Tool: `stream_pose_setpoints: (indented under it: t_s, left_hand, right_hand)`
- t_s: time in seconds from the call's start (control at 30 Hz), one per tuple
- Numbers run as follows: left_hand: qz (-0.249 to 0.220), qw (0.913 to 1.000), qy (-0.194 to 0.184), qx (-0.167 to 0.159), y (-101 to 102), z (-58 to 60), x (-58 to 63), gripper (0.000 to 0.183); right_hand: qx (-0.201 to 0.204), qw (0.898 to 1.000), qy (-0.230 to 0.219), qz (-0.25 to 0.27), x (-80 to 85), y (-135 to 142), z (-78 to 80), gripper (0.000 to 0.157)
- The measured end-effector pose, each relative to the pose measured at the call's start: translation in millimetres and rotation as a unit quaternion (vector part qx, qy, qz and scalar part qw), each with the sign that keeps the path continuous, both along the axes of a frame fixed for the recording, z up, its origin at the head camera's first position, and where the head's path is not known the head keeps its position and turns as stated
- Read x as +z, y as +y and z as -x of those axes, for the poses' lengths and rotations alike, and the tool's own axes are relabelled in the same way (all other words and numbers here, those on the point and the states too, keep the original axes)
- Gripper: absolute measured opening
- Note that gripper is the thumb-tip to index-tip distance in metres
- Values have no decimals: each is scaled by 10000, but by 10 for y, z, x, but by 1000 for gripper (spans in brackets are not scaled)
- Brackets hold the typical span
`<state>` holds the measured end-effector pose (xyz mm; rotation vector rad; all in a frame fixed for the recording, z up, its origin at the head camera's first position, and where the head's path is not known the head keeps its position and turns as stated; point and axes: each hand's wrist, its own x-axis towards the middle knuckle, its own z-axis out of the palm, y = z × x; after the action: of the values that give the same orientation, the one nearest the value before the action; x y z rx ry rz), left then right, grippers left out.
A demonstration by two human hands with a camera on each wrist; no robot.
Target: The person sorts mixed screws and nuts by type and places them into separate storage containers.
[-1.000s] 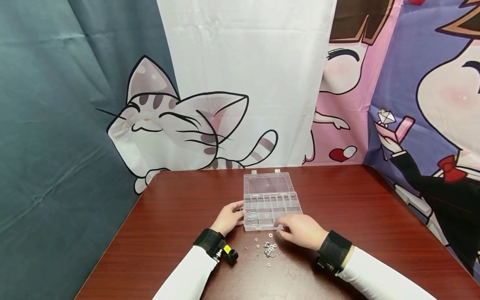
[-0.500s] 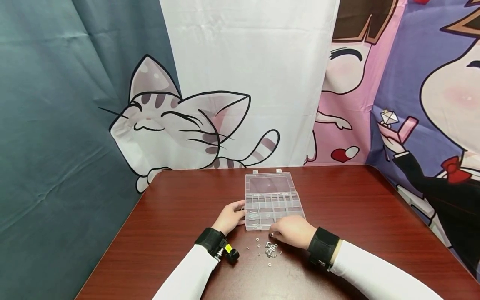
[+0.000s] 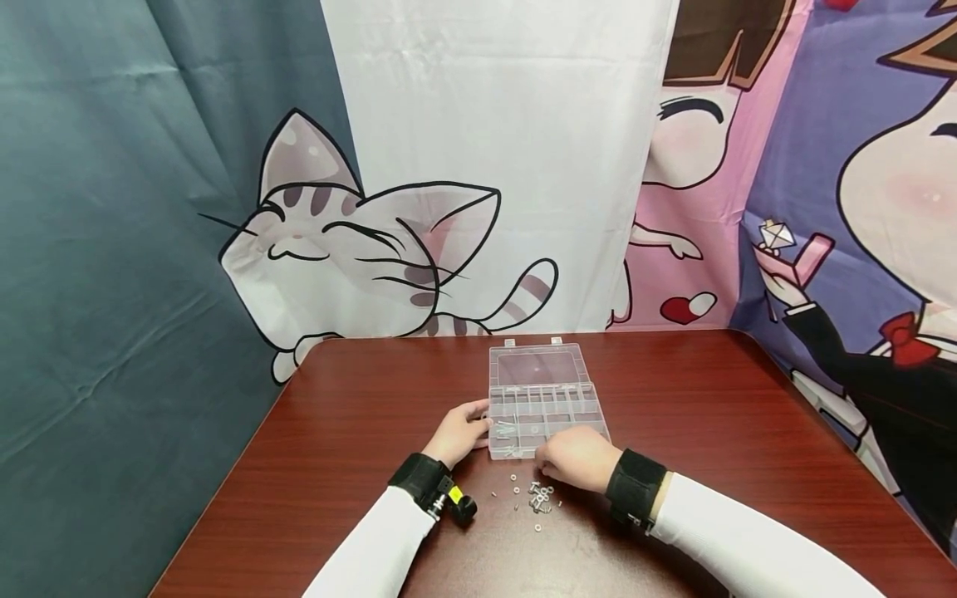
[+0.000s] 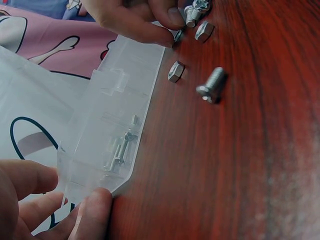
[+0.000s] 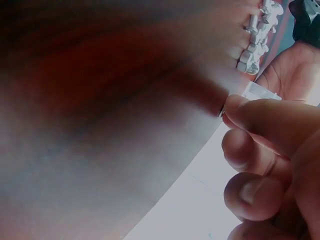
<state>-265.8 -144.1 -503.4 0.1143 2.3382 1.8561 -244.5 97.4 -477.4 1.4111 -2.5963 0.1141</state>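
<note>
A clear plastic compartment box [image 3: 534,365] lies on the table with its lid folded back. My left hand [image 3: 456,435] holds the box's left end, thumb on the near side and fingers beyond. Several screws [image 4: 120,152] lie in the compartments near that hand. At the box's front edge, my right hand [image 3: 579,457] pinches a small nut [image 4: 178,35] between thumb and finger; the fingertips cover most of it. Just in front is a pile of loose screws and nuts [image 3: 540,498].
Single nuts [image 4: 176,71] and a screw [image 4: 212,86] lie scattered around the pile on the reddish wooden table [image 3: 389,374]. Printed cloth [image 3: 486,124] hangs behind the table's far edge.
My right hand has moved left and taken hold of the nut that lay in front of the box. The left hand stays at the box's left end.
</note>
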Motion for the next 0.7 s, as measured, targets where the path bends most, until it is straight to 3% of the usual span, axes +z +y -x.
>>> stream_pose_setpoints:
  t_s: [0.4, 0.7]
  left_hand:
    - [72, 10000, 33, -50, -11, 16, -10, 46]
    - [126, 9999, 38, -45, -16, 32, -34, 46]
  right_hand:
    - [-61, 9999, 83, -40, 18, -5, -4, 14]
    - [-79, 10000, 35, 22, 18, -2, -23, 26]
